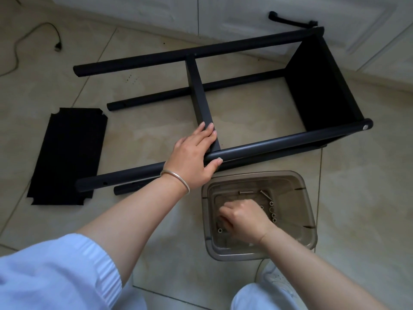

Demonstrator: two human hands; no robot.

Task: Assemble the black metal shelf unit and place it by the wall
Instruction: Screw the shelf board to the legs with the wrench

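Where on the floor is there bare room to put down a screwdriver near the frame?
Bare tile right of the bin, and between the loose panel and the frame's crossbar. It is crowded around the left hand and inside the bin, where the right hand digs.

Left sleeve (67,265): pale blue, pushed up, ribbed cuff. Left wrist: thin silver bangle (176,176). Trousers (261,298): pale blue. White shoe (277,278), perforated upper.

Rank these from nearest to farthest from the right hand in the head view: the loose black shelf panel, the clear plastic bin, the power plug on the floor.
1. Clear plastic bin: the right hand is inside it, among the screws.
2. Loose black shelf panel: flat on the floor, off to the left.
3. Power plug: far upper left, near the wall.
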